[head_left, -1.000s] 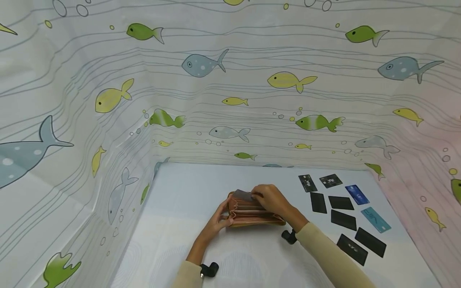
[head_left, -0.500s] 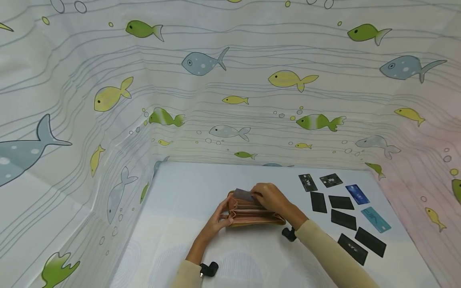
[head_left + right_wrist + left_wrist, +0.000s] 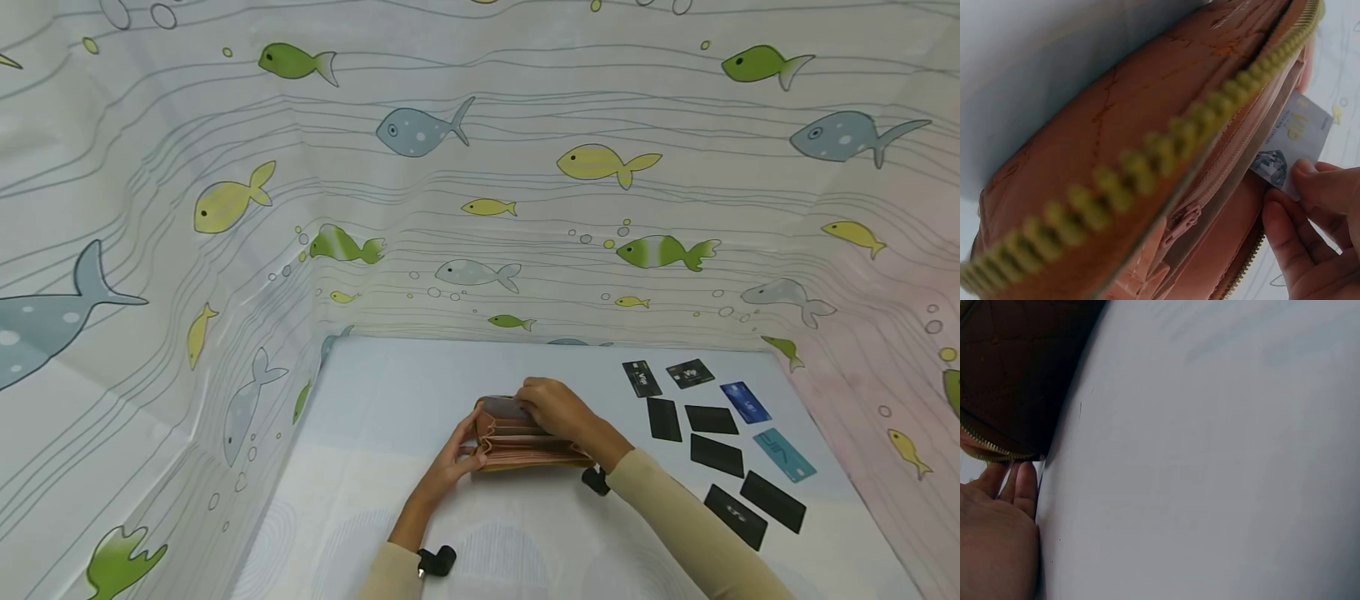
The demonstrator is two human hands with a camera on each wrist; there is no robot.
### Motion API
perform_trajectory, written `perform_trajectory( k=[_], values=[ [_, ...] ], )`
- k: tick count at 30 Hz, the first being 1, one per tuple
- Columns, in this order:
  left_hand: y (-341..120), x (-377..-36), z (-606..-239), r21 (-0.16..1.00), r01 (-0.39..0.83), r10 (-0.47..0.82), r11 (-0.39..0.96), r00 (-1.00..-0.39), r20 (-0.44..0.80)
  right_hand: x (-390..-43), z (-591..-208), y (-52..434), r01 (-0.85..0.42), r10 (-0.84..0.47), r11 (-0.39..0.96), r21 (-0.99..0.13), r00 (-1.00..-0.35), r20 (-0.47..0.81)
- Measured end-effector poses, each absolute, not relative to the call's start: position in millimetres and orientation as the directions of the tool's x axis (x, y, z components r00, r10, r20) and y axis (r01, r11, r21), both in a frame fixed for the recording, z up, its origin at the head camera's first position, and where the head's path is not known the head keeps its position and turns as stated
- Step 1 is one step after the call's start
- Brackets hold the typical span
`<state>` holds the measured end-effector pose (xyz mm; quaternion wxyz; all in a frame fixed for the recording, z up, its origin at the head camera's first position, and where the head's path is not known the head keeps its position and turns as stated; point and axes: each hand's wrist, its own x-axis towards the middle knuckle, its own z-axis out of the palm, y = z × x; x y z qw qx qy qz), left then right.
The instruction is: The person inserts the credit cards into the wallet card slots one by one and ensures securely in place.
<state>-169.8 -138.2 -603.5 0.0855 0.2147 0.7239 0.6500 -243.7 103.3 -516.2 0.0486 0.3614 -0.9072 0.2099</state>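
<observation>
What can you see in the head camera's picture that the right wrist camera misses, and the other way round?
Only the head view shows the left hand steadying the wallet's end, the cards spread over the table and the fish-print cloth. Only the right wrist view shows the wallet's zipper teeth and the print on the grey card. Both show the pink wallet and the right hand pinching that card.

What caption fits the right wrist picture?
Right hand pinches a grey card at the open pink wallet.

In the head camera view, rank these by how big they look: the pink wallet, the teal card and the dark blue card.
Largest to smallest:
1. pink wallet
2. teal card
3. dark blue card
The two cards look close; the teal one lies nearer the camera, so their order is unsure.
</observation>
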Motion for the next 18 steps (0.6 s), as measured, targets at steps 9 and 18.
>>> perform_trajectory(
  k=[9,18],
  values=[
    [-140.9,-175.3,-624.0,0.980,0.184,0.392,0.080,-0.909,0.139,-245.3,-517.6,95.5,-0.706,-0.667,0.665,-0.243,-0.708,0.233],
    [-140.6,-174.3,-623.7,0.981,0.174,0.392,0.087,-0.911,0.127,-240.1,-521.0,91.7,-0.704,-0.658,0.692,-0.161,-0.706,0.260]
  ],
)
